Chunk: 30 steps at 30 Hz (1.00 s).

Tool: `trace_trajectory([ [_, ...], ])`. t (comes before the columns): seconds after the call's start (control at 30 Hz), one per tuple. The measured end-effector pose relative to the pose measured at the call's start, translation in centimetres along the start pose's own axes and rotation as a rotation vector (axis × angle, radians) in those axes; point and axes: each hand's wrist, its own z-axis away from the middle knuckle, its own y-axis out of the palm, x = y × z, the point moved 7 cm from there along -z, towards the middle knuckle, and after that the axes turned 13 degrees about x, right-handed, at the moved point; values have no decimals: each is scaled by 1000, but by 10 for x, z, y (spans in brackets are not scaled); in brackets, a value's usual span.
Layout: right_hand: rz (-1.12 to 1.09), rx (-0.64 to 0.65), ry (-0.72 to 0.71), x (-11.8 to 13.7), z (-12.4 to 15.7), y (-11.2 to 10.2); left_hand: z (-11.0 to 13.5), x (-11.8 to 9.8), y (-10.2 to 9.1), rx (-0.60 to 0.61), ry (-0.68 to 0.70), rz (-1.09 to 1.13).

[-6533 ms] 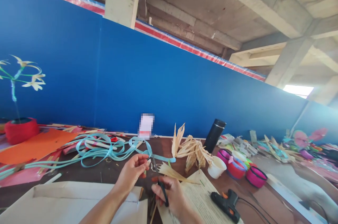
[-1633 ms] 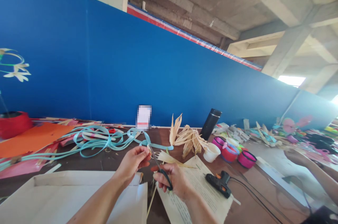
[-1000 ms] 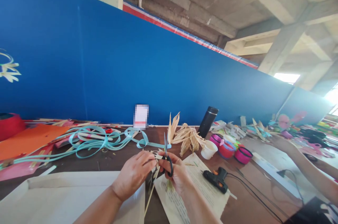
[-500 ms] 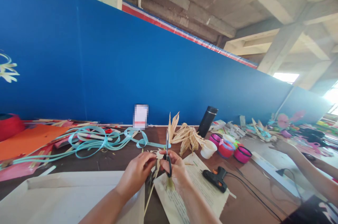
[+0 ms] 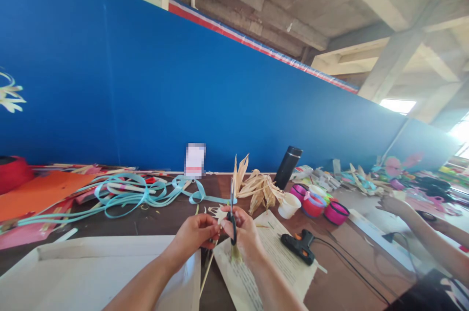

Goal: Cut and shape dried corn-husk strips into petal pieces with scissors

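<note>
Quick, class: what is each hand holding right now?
Left hand: closed, pinching a husk piece.
Right hand: closed, holding scissors.

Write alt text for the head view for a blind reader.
Two hands work over a craft table: the left hand pinches a pale husk piece, and the right hand holds black scissors, blades up. Blue ribbon, dried husks and a glue gun lie around; another person's hand is at far right.

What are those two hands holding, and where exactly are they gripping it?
The right hand holds scissors by the black handle loops, blades pointing up. The left hand pinches a small pale husk piece at its lower end with the fingertips.
</note>
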Motion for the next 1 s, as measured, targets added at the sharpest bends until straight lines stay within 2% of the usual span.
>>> trace_trajectory([
  [0.17, 25, -3, 5, -1, 0, -1, 6, -5, 3, 28, 20, 70],
  [0.77, 58, -41, 7, -3, -1, -5, 7, -6, -2, -16, 35, 125],
  [0.83, 85, 3, 55, -6, -1, -1, 7, -7, -7, -39, 62, 150],
  [1.0, 182, 272, 122, -5, 4, 23, 8, -10, -25, -130, 125, 263],
])
